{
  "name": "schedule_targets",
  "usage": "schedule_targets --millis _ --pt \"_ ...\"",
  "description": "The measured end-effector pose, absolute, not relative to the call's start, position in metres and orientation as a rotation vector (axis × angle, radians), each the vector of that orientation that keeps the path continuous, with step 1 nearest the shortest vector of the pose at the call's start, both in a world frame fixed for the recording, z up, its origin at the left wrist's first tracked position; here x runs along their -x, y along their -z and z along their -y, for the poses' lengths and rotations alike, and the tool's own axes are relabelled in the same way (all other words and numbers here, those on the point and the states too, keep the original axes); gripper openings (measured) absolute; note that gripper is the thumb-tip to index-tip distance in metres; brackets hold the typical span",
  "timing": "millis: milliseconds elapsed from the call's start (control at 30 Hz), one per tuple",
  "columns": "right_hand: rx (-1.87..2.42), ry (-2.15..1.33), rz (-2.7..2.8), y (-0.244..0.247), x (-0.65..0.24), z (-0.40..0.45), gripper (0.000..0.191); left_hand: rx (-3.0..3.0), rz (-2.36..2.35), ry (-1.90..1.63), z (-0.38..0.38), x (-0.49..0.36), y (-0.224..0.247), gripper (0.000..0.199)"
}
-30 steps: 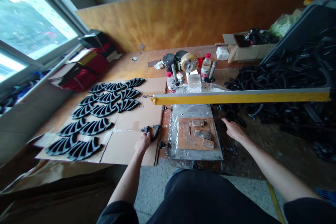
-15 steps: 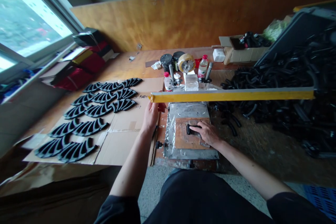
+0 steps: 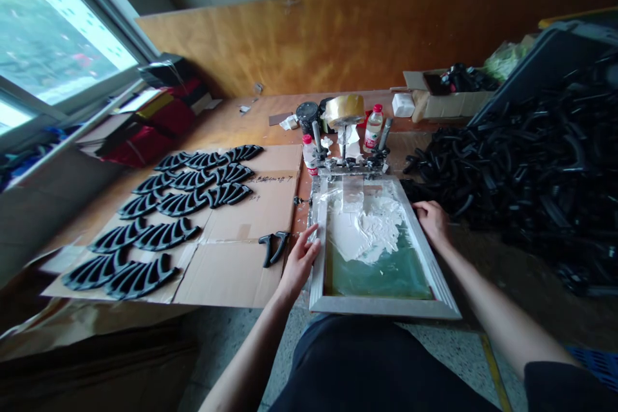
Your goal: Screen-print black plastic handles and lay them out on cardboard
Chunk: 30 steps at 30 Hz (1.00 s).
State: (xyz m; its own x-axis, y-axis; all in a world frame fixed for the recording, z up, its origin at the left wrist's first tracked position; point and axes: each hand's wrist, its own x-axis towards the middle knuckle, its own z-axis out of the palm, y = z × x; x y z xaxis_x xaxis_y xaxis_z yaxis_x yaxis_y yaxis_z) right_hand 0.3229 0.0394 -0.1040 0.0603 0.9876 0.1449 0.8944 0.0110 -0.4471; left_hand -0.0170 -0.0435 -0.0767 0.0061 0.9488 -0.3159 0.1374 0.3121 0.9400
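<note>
Lowered, the frame [image 3: 385, 307] points lengthwise forward, left hand [image 3: 299, 262] and right hand [image 3: 434, 223] half-closed on its edges.

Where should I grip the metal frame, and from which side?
I'd grip the metal frame by its two side bars, one hand each, from outside left and right. They are long and straight, with the left hand and right hand at them; white paste covers part of the green screen inside.

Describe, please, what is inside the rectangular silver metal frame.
Inside the rectangular silver metal frame, a flat green sheet carries thick white paste on its far part. The paste hides that area; what lies underneath the sheet cannot be seen.
</note>
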Motion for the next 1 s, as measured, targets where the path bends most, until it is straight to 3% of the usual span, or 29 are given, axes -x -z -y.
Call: schedule_targets --millis 67,200,400,600,700,867,1000 --pt "1.800 -0.209 1.853 0.088 -0.310 -0.052 0.028 -1.088 -1.453 -0.821 0.045 0.014 0.103 0.066" --pt "1.464 -0.151 2.197 0.061 -0.241 -0.069 0.052 -1.176 -1.596 -0.712 0.040 0.012 0.135 0.062" --pt "1.278 -0.302 2.652 0.069 -0.208 -0.046 0.001 -1.220 -1.624 -0.628 0.036 0.016 0.145 0.061" --pt "0.687 -0.314 2.941 0.067 -0.241 -0.014 0.015 -1.200 -1.623 -0.665 0.036 0.016 0.148 0.062" --pt "0.771 -0.376 2.863 0.064 -0.239 -0.017 0.014 -1.182 -1.633 -0.662 0.036 0.016 0.147 0.062" --pt "0.813 -0.158 2.705 0.087 -0.238 -0.002 0.022 -1.136 -1.612 -0.725 0.038 0.016 0.145 0.066" --pt "0.761 -0.327 2.711 0.086 -0.242 0.000 0.019 -1.093 -1.588 -0.764 0.039 0.014 0.142 0.067"
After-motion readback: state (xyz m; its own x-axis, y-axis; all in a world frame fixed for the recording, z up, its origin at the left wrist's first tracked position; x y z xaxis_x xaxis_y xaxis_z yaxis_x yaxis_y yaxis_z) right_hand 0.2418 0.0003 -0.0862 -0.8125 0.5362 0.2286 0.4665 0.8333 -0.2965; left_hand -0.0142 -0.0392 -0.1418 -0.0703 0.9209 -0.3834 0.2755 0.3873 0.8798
